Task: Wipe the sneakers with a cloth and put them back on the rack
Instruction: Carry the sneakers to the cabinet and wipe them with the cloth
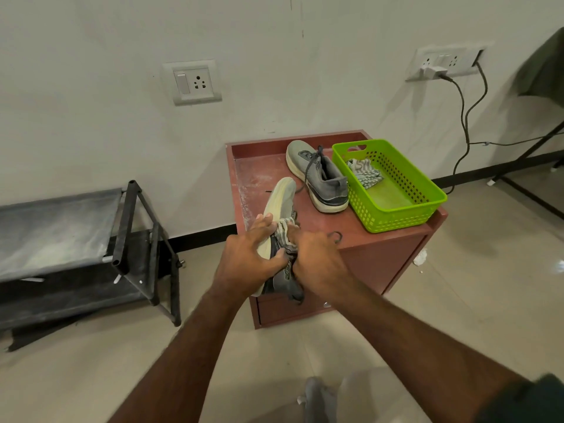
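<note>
One gray sneaker (279, 227) is tipped on its side over the front edge of the red surface (360, 239), its pale sole facing left. Its long way runs from the toe, pointing up toward the wall, back to the heel near the person. The left hand (247, 257) holds the sole side with its fingers (264, 222) curled around it. The right hand (317, 261) pinches a striped cloth (285, 228) and presses it on the gray top of the shoe. The other sneaker (320, 178) stands flat farther back, toe toward the wall, just beside a green basket (396, 215). Another striped cloth (364, 174) lies inside the basket. A dark shoe rack (91, 239) stands on the tan floor to the left, against the white wall.
</note>
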The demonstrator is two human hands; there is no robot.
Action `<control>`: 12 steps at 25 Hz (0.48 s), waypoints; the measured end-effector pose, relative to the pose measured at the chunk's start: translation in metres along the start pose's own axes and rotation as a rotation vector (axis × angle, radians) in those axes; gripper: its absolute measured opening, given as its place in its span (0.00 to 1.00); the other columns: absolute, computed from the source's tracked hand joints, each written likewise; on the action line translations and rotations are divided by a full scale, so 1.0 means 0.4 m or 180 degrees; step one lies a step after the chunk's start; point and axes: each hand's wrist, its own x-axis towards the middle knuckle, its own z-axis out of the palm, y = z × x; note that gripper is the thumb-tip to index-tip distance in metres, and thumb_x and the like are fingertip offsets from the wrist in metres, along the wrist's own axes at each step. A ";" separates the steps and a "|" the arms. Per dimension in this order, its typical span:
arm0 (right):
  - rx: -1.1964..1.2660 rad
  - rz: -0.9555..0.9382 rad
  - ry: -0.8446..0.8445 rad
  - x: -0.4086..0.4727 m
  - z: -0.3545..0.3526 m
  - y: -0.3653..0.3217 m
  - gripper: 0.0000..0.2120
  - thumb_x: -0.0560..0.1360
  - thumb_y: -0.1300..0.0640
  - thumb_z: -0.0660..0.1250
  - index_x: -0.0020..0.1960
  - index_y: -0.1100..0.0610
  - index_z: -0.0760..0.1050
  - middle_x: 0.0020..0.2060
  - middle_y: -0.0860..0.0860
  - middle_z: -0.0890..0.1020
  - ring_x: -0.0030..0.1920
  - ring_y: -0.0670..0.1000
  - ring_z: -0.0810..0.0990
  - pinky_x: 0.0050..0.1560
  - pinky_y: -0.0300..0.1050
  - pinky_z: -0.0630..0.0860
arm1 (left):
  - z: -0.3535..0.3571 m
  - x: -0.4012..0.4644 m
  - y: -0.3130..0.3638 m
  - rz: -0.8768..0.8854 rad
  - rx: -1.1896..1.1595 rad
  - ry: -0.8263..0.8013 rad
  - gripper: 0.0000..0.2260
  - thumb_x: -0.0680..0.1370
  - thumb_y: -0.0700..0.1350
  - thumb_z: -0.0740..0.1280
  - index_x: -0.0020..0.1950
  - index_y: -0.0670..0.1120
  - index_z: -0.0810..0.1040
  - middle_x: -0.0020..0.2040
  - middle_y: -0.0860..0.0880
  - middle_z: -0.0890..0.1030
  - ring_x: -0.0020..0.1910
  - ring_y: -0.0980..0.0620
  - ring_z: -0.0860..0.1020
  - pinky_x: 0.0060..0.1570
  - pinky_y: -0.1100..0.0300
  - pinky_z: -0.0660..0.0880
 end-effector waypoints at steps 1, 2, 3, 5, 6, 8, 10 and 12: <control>-0.0439 -0.0131 -0.0077 0.008 0.017 -0.004 0.17 0.76 0.62 0.61 0.64 0.54 0.72 0.51 0.54 0.82 0.51 0.57 0.81 0.46 0.48 0.72 | 0.002 0.000 -0.002 -0.0003 -0.0002 0.0014 0.27 0.71 0.46 0.77 0.70 0.43 0.77 0.72 0.50 0.74 0.73 0.58 0.69 0.72 0.56 0.69; -0.0814 -0.0195 -0.0126 0.020 0.025 -0.003 0.17 0.78 0.63 0.59 0.66 0.55 0.69 0.56 0.54 0.81 0.53 0.57 0.81 0.48 0.49 0.72 | 0.002 -0.001 -0.006 -0.0023 -0.0026 0.0016 0.27 0.72 0.46 0.76 0.70 0.44 0.77 0.73 0.51 0.73 0.73 0.60 0.68 0.72 0.58 0.68; -0.1057 -0.0122 -0.0240 0.036 0.030 0.013 0.17 0.79 0.62 0.57 0.67 0.56 0.68 0.59 0.54 0.79 0.55 0.57 0.80 0.52 0.50 0.73 | 0.002 -0.004 -0.007 -0.0028 -0.0033 0.0001 0.26 0.72 0.46 0.76 0.70 0.44 0.77 0.73 0.51 0.73 0.73 0.61 0.67 0.72 0.62 0.66; -0.1074 0.0295 -0.0323 0.067 0.011 0.071 0.14 0.80 0.61 0.57 0.65 0.56 0.71 0.58 0.56 0.80 0.56 0.58 0.80 0.54 0.50 0.74 | -0.001 -0.008 -0.002 0.0059 0.0080 -0.0074 0.26 0.74 0.48 0.74 0.71 0.45 0.76 0.74 0.52 0.71 0.74 0.61 0.66 0.72 0.67 0.62; -0.0902 0.0546 -0.0264 0.078 0.003 0.100 0.14 0.79 0.61 0.58 0.63 0.56 0.73 0.56 0.57 0.81 0.56 0.59 0.80 0.53 0.50 0.74 | -0.002 -0.010 0.000 0.0138 0.0178 -0.0146 0.26 0.76 0.48 0.73 0.73 0.46 0.74 0.75 0.52 0.70 0.75 0.60 0.64 0.73 0.67 0.59; -0.0308 0.0485 0.0389 0.078 0.014 0.126 0.20 0.74 0.64 0.63 0.65 0.54 0.74 0.56 0.56 0.82 0.58 0.58 0.80 0.56 0.48 0.75 | -0.005 -0.007 -0.001 0.0340 0.0464 -0.0401 0.28 0.79 0.51 0.69 0.77 0.45 0.68 0.79 0.50 0.64 0.78 0.57 0.57 0.76 0.63 0.55; 0.0624 -0.0179 0.0894 0.069 0.028 0.098 0.30 0.69 0.71 0.63 0.70 0.57 0.72 0.64 0.53 0.79 0.66 0.51 0.75 0.67 0.39 0.68 | -0.008 -0.003 -0.008 0.0441 0.0680 -0.0587 0.31 0.80 0.55 0.67 0.79 0.45 0.63 0.80 0.50 0.59 0.80 0.57 0.52 0.77 0.61 0.51; 0.0985 -0.0611 0.0656 0.064 0.060 0.064 0.36 0.66 0.75 0.62 0.73 0.60 0.68 0.69 0.54 0.73 0.71 0.49 0.69 0.72 0.38 0.62 | -0.006 -0.003 -0.014 0.0474 0.0741 -0.0507 0.34 0.77 0.58 0.70 0.78 0.44 0.64 0.80 0.49 0.60 0.80 0.56 0.52 0.76 0.62 0.50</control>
